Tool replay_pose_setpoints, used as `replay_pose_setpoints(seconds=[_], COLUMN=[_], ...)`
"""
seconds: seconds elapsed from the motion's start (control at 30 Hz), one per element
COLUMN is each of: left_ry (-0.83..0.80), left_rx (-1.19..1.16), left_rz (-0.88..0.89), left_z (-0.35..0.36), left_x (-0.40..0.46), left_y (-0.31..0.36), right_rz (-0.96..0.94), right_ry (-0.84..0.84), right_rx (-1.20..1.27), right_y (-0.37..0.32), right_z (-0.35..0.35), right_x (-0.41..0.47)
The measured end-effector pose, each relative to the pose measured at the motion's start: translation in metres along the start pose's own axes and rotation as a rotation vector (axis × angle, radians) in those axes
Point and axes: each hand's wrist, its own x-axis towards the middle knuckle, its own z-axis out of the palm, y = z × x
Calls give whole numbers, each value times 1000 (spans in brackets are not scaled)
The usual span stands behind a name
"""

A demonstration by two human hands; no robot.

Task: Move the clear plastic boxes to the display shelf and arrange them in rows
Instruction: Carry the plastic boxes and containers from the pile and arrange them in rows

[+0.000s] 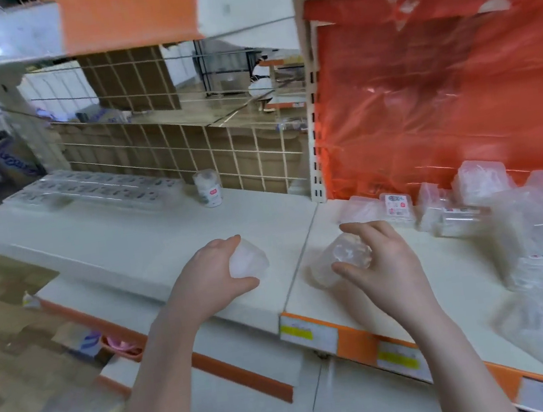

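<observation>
- Clear plastic boxes: one small clear box point(247, 257) is being held in the left hand point(211, 283), fingers and thumb curling round it, just above the white display shelf point(136, 237); a second clear box point(349, 254) is being gripped by the right hand point(385, 267), thumb beneath and fingers arching over it, just right of the seam between the two shelf panels.
- A loose heap of clear boxes point(508, 230) is lying on the right shelf panel, some bearing small red-and-white labels; motion blur is obscuring their number and outlines.
- A row of flat clear packs point(88, 192) is sitting at the back left of the shelf, with a labelled clear jar point(208, 188) standing upright near it.
- A wire grid backing point(186, 148) is rising behind the left panel; cardboard and a farther aisle are showing through it.
- A red plastic sheet point(448, 89) is covering the back of the right bay, beside a perforated white upright point(314, 131).
- Orange edge strips with price tags point(309, 332) are running along the shelf front.
- A glossy tiled floor point(22, 394) is lying at lower left.
</observation>
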Motion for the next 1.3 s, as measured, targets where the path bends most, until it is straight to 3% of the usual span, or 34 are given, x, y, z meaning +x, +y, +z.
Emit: replay_pose_setpoints(seconds=[0.33, 0.57, 1.07, 1.3], left_ry=[31, 18, -24, -78], left_rx=[35, 53, 61, 46], left_rz=[11, 4, 56, 112], left_z=[-67, -96, -97, -91], left_x=[-35, -34, 69, 113], left_y=[-149, -215, -231, -217], right_rz=[-55, -16, 51, 121], right_ry=[9, 1, -8, -95], right_rx=[-17, 20, -32, -192], right_y=[-126, -174, -155, -129], right_z=[116, 156, 198, 186], right_x=[-3, 4, 101, 138])
